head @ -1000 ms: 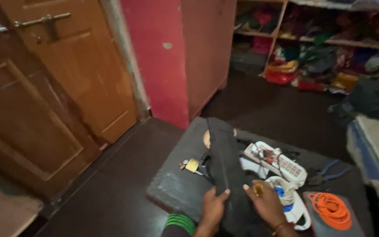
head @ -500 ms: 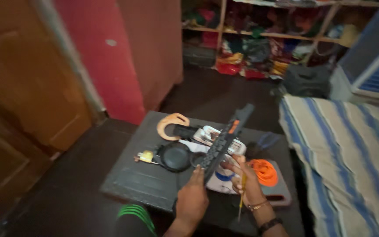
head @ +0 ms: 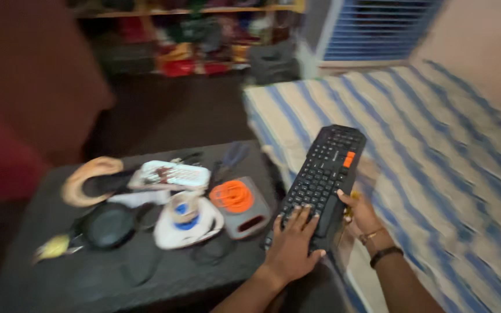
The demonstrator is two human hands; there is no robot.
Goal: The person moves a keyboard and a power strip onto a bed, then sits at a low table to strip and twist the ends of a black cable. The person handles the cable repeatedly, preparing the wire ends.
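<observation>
Both hands grip a black keyboard (head: 324, 177) with orange keys: left hand (head: 293, 250) spread on its near end, right hand (head: 362, 213) under its edge at 3 o'clock. Half a second before, it was held over the dark table (head: 42, 278); now over the striped bed (head: 436, 150). An orange coil (head: 232, 196) at 9 o'clock is blurred.

- Left hand (head: 290, 250): bare, no ring or band seen, forearm uncovered, no sleeve.
- Right hand (head: 362, 213): bare forearm, thin gold-coloured chain bracelet (head: 372, 235) at wrist, dark round band (head: 385, 255) just behind it.
</observation>
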